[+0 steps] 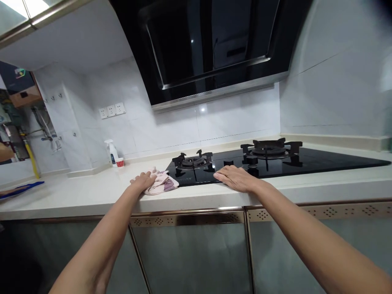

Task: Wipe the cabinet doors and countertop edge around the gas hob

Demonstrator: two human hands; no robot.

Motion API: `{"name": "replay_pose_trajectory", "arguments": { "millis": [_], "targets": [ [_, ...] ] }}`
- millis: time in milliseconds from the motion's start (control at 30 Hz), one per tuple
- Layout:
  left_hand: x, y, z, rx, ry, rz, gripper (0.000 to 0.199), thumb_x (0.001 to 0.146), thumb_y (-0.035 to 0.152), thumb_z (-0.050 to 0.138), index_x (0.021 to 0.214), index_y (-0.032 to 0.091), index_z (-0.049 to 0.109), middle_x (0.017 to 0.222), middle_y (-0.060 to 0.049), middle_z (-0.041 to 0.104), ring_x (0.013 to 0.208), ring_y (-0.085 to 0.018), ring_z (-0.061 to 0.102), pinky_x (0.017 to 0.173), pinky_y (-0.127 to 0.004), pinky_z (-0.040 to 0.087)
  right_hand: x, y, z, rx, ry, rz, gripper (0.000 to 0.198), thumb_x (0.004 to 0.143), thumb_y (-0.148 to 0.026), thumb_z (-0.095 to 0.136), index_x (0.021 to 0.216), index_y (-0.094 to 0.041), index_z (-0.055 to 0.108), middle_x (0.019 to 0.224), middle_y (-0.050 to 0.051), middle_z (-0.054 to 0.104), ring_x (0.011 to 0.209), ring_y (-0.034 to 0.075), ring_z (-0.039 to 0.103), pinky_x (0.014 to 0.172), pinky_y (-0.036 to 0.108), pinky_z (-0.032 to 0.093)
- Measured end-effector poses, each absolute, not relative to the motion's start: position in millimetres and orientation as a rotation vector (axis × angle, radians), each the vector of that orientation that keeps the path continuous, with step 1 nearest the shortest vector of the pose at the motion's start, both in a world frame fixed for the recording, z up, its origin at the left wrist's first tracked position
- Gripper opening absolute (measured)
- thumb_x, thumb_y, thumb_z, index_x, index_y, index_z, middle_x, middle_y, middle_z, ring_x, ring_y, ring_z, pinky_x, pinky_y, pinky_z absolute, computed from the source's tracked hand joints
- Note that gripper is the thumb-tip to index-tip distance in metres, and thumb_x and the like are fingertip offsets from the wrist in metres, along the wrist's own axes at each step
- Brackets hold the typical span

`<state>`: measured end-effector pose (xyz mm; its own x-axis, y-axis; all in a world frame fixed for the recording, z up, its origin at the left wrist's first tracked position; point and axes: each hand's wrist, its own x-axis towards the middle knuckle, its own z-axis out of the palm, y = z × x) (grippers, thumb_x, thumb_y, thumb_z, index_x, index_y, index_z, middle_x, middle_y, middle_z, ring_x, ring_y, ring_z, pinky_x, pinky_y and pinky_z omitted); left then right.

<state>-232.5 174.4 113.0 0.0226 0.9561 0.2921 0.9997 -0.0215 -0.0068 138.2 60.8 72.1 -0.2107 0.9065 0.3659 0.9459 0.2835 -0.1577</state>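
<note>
My left hand (142,182) presses down on a crumpled pale pink cloth (161,183), its fingers curled over the cloth's left side. The cloth lies on the white countertop at the left front corner of the black glass gas stove (226,157). My right hand (235,178) lies palm down at the stove's front edge with its fingers stretched out and holds nothing. Just behind it are the black control knobs (252,160). The left burner (192,162) sits between and behind my hands, and the right burner (269,149) is farther back to the right.
A white spray bottle (112,153) and a small red and white cup (119,162) stand by the back wall. A black range hood (211,45) hangs low over the stove. A blue flat item (23,189) lies at the far left. Cabinet doors (192,257) are below the counter.
</note>
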Motion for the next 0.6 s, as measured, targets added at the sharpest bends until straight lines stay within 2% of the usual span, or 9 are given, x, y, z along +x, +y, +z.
{"name": "replay_pose_trajectory", "arguments": {
  "millis": [200, 333, 400, 600],
  "targets": [
    [-221.1, 165.1, 113.7, -2.219, -2.007, -0.358, 0.071, 0.082, 0.075, 0.030, 0.137, 0.034, 0.047, 0.137, -0.013, 0.056, 0.124, -0.038, 0.051, 0.096, -0.052, 0.041, 139.5, 67.1, 69.4, -1.673, -2.165, -0.153, 0.068, 0.094, -0.068, 0.016, 0.121, -0.029, 0.064, 0.126, 0.012, 0.059, 0.121, 0.031, 0.049, 0.099, 0.054, 0.040],
    [-204.7, 150.2, 108.5, -2.262, -1.988, -0.458, 0.079, 0.078, 0.081, 0.031, 0.142, 0.035, 0.042, 0.142, -0.015, 0.049, 0.127, -0.040, 0.049, 0.098, -0.057, 0.039, 139.9, 68.7, 68.7, -1.688, -2.147, -0.158, 0.068, 0.092, -0.070, 0.017, 0.123, -0.029, 0.063, 0.128, 0.012, 0.058, 0.122, 0.032, 0.048, 0.099, 0.054, 0.040],
    [-196.2, 141.3, 103.4, -2.264, -1.969, -0.523, 0.076, 0.078, 0.079, 0.033, 0.138, 0.035, 0.045, 0.141, -0.015, 0.048, 0.129, -0.040, 0.047, 0.099, -0.060, 0.038, 140.3, 69.6, 68.1, -1.693, -2.139, -0.153, 0.069, 0.092, -0.070, 0.018, 0.124, -0.028, 0.062, 0.129, 0.012, 0.058, 0.122, 0.032, 0.048, 0.099, 0.054, 0.040],
    [-174.7, 106.7, 91.8, -2.392, -1.715, -0.673, 0.049, 0.085, 0.065, 0.039, 0.119, 0.037, 0.059, 0.128, -0.007, 0.053, 0.126, -0.032, 0.048, 0.103, -0.055, 0.037, 142.0, 72.5, 66.3, -1.697, -2.158, -0.155, 0.068, 0.092, -0.069, 0.017, 0.124, -0.030, 0.062, 0.127, 0.011, 0.059, 0.121, 0.032, 0.049, 0.097, 0.054, 0.041]
  ]
}}
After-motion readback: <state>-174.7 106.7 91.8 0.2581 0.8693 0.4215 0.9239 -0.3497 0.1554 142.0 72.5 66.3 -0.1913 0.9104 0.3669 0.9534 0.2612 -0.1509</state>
